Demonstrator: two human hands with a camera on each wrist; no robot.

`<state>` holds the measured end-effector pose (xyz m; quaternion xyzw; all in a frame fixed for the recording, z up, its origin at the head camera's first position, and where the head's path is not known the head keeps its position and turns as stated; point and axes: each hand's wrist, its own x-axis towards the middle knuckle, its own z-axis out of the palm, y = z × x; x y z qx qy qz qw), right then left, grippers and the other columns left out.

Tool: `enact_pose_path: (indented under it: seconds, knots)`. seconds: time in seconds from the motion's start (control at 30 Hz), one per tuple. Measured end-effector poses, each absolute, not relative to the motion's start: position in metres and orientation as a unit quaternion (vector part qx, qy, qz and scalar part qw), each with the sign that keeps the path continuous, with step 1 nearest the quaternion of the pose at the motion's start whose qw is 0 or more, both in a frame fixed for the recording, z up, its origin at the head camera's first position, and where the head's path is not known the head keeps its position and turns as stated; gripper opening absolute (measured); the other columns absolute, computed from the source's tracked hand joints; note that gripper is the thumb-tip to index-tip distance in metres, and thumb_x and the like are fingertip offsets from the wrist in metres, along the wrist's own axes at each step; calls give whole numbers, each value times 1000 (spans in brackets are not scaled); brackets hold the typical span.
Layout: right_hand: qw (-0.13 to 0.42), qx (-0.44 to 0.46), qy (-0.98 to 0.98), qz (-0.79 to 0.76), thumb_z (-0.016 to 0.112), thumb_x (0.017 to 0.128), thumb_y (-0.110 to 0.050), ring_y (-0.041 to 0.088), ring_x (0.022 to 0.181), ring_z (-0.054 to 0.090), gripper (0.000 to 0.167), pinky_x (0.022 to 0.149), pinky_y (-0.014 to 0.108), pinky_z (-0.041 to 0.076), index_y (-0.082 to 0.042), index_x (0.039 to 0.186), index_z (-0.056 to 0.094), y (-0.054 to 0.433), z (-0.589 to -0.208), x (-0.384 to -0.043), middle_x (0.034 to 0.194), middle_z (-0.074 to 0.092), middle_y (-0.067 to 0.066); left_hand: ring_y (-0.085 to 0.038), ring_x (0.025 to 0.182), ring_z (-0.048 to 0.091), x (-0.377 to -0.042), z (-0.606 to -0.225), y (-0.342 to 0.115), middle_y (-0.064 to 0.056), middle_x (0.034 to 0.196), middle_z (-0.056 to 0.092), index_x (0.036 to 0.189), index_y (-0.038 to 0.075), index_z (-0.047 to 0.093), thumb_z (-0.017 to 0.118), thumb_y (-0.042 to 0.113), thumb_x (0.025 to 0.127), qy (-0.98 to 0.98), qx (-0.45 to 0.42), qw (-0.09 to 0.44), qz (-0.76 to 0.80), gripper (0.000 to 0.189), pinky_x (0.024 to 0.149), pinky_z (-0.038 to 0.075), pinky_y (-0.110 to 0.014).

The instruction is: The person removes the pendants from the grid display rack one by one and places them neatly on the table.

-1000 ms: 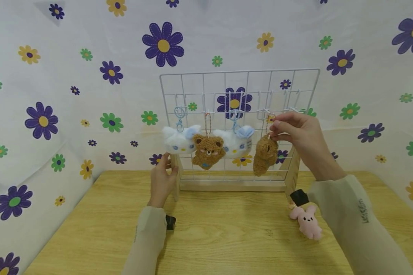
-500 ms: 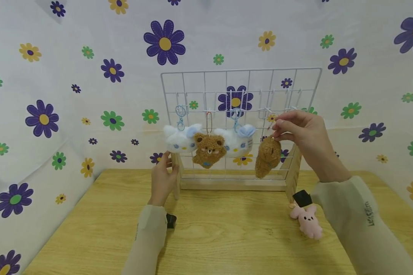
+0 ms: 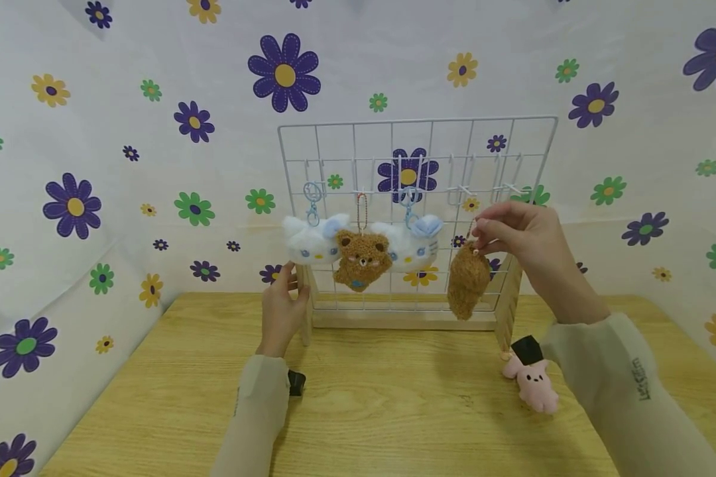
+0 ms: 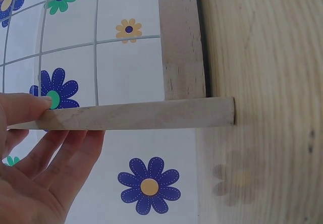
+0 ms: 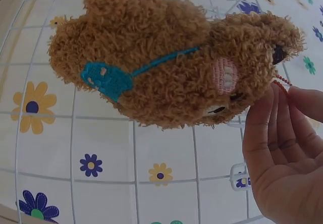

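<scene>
My right hand [image 3: 522,242] pinches the ball chain of a brown plush bear keychain [image 3: 467,281]. The bear dangles in front of the right part of a white wire grid rack [image 3: 417,121], below its hooks. In the right wrist view the bear [image 5: 146,57] shows a blue bag and strap, with its chain [image 5: 282,80] at my fingertips. My left hand [image 3: 282,315] grips the rack's left wooden leg; up close, thumb and fingers lie on opposite sides of this leg [image 4: 146,114].
Hanging on the grid are two white plush cat keychains [image 3: 313,245] and another brown bear keychain [image 3: 362,262]. Bare white hooks [image 3: 507,189] project at the upper right. A pink plush keychain [image 3: 537,387] lies on the wooden table [image 3: 388,404], below my right wrist.
The bear in my right hand has come down and slightly right, away from the hook, and turned its back toward the head view. My left hand stays on the leg.
</scene>
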<state>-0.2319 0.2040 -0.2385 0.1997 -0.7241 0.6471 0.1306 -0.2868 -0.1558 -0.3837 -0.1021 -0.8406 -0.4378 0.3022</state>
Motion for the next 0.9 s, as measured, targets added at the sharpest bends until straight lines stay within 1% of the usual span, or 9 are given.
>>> enact_pose_path:
  seconds: [0.2, 0.4, 0.53, 0.7, 0.9]
  knots:
    - [143, 177, -779, 585, 62, 101, -7, 12, 78, 69, 11, 74, 23, 58, 2, 103, 69, 208, -244, -232, 88, 72, -5, -45, 97, 70, -287, -384, -155, -32, 115, 67, 135, -9, 54, 67, -9, 90, -840, -104, 305, -437, 47, 87, 56, -57]
    - [146, 164, -800, 559, 60, 102, -6, 9, 76, 69, 19, 71, 22, 58, 11, 109, 64, 210, -247, -233, 86, 71, -9, -45, 98, 69, -287, -384, -155, -32, 116, 67, 136, -9, 53, 67, -8, 91, -841, -101, 303, -436, 47, 87, 55, -58]
    - [147, 173, -804, 549, 57, 103, -6, 9, 78, 70, 20, 71, 23, 59, 13, 110, 61, 211, -248, -233, 88, 70, -8, -45, 97, 69, -287, -385, -156, -32, 115, 67, 136, -9, 54, 67, -8, 90, -840, -103, 305, -436, 47, 87, 56, -58]
    - [151, 184, -807, 540, 53, 105, -5, 10, 78, 71, 17, 71, 25, 59, 11, 109, 59, 212, -249, -233, 89, 69, -6, -45, 96, 70, -288, -387, -157, -32, 113, 68, 136, -9, 54, 67, -9, 90, -839, -105, 312, -433, 47, 85, 56, -58]
    - [151, 167, -822, 523, 52, 105, -4, 11, 74, 70, 16, 68, 26, 60, 10, 110, 58, 215, -250, -232, 87, 68, -5, -46, 96, 70, -289, -387, -156, -33, 113, 68, 135, -10, 54, 67, -9, 90, -838, -107, 314, -433, 47, 85, 56, -58]
